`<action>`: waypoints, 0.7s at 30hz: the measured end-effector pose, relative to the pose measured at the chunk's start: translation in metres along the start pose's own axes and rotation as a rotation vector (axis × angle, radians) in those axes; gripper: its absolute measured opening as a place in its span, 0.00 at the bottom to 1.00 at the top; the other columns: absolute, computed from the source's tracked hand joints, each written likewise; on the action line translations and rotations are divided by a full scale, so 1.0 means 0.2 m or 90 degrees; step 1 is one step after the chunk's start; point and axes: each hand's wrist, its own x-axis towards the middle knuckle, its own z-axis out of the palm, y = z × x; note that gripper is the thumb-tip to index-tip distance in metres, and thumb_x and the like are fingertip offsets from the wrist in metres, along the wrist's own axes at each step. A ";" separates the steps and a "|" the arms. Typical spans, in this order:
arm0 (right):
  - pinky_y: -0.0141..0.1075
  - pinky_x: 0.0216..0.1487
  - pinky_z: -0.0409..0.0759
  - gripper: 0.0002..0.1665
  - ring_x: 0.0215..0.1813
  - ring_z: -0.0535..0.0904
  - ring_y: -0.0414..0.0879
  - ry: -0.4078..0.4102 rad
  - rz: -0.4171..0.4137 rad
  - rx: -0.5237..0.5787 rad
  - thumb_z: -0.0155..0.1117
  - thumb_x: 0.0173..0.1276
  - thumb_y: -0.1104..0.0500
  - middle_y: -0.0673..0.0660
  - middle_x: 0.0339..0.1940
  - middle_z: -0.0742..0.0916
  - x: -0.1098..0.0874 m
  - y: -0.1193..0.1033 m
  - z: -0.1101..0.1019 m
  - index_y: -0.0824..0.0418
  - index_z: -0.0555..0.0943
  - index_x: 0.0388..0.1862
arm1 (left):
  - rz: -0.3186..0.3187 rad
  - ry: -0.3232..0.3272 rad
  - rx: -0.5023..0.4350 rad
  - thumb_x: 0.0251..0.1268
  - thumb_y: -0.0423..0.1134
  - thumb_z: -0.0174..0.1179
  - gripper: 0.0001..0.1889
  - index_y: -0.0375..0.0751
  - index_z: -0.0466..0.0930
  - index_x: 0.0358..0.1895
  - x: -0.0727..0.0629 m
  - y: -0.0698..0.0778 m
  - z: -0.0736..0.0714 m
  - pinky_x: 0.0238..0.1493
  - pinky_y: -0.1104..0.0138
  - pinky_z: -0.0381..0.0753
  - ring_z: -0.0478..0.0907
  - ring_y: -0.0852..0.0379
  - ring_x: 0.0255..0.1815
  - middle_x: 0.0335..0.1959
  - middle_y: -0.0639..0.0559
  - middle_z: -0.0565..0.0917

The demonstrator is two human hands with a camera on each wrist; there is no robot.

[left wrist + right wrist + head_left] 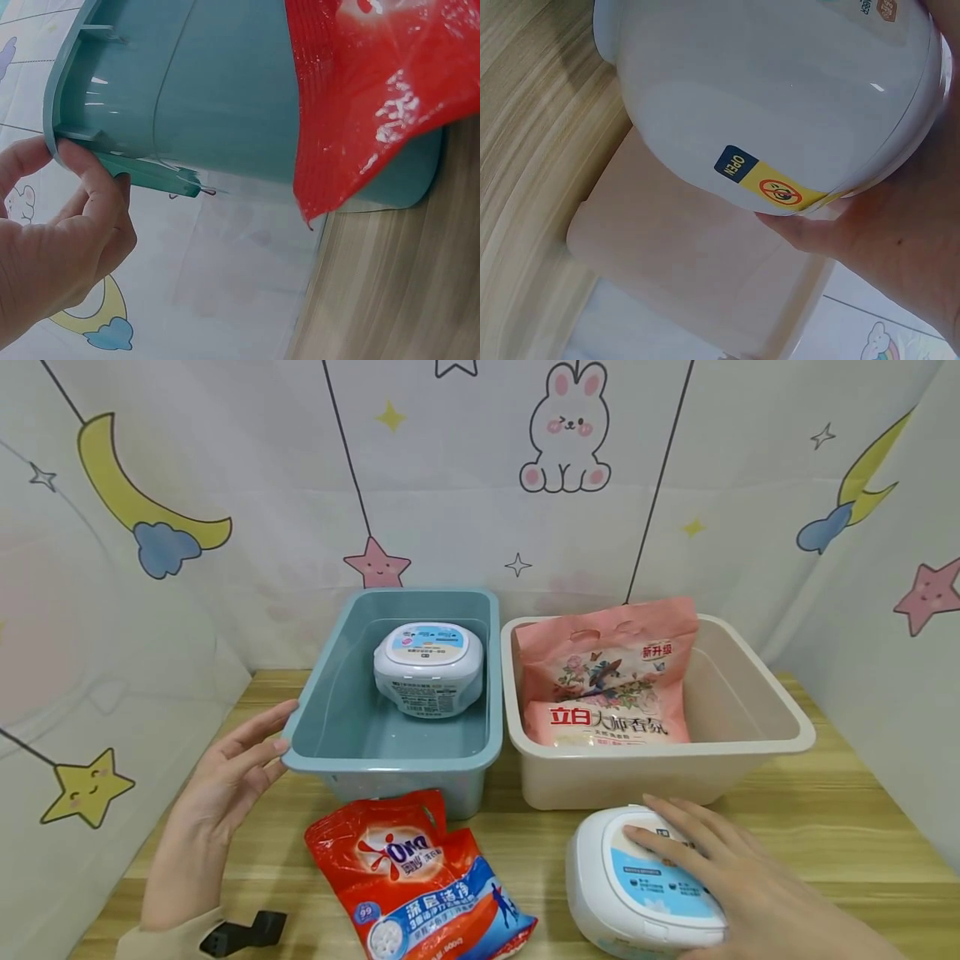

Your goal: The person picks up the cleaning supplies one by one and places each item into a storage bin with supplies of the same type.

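Observation:
My left hand (232,768) pinches the left front corner of the blue-green plastic basin (375,765), thumb and fingers on either side of its rim (52,112). Inside that basin sits a white lidded tub (427,681) with a blue and white label. At the front right, my right hand (738,877) grips a second white tub (626,893), its fingers spread across the lid. A yellow "OPEN" sticker (761,180) shows on this tub in the right wrist view. Between the hands, a red OMO detergent bag (420,885) leans on the front of the basin.
A cream basin (600,777) stands right of the blue-green one, holding a pink detergent bag (607,677) upright at its left end. Both basins stand on a wood-grain table (825,843). A patterned curtain (465,510) closes off the back and sides.

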 end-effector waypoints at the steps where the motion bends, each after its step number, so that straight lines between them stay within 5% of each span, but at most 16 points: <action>1: 0.43 0.58 0.60 0.63 0.72 0.52 0.43 0.003 0.002 0.005 0.66 0.36 0.19 0.48 0.78 0.59 0.00 0.00 0.00 0.38 0.62 0.73 | 0.000 -0.001 -0.001 0.70 0.23 0.45 0.23 0.46 0.76 0.62 0.00 0.00 0.00 0.49 0.71 0.82 0.81 0.61 0.48 0.55 0.55 0.74; 13: 0.54 0.55 0.65 0.62 0.69 0.56 0.49 -0.008 0.032 0.030 0.63 0.37 0.17 0.49 0.79 0.58 0.00 -0.01 0.01 0.35 0.61 0.73 | 0.000 -0.002 -0.007 0.70 0.23 0.45 0.23 0.46 0.76 0.62 0.00 0.00 -0.01 0.49 0.70 0.82 0.82 0.61 0.47 0.55 0.56 0.75; 21: 0.56 0.46 0.77 0.64 0.68 0.58 0.50 -0.020 0.041 0.019 0.61 0.35 0.15 0.49 0.79 0.55 0.00 -0.02 0.00 0.35 0.59 0.74 | -0.001 0.001 -0.009 0.70 0.23 0.45 0.23 0.46 0.77 0.61 0.00 0.00 -0.01 0.49 0.70 0.82 0.82 0.61 0.47 0.55 0.56 0.76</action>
